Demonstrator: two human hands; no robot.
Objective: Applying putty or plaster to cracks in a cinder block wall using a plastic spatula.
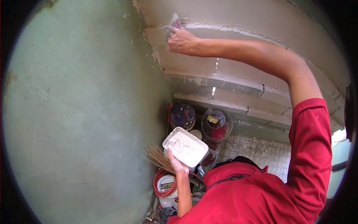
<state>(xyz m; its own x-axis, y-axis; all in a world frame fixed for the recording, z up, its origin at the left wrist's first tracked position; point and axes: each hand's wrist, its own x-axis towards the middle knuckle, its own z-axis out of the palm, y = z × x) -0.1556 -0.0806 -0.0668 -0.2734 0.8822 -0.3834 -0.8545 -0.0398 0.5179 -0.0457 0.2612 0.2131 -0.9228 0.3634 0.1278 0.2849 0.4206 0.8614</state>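
Note:
My left hand (178, 164) grips the side of a rectangular white plastic tub (167, 145). Pale, creamy paste (185, 146) fills it, its surface ridged and uneven. White smears mark the fingers of that hand. Far up, at the end of my outstretched right arm, my right hand (182, 42) is closed around a crumpled whitish and purple piece (175, 23), perhaps cloth or plastic. It is held against or very close to the panelled wall (238, 56), near the left end of a rough white seam (227, 27). The fist hides most of it.
A green wall (82, 112) rises along the left. Below stand a paint-spattered dark bucket (182, 114) and a clear basin (228, 128) with a yellow-topped item and something red inside. Broom bristles (156, 156), a coiled red hose (158, 186) and a labelled round tub (166, 183) crowd the lower left.

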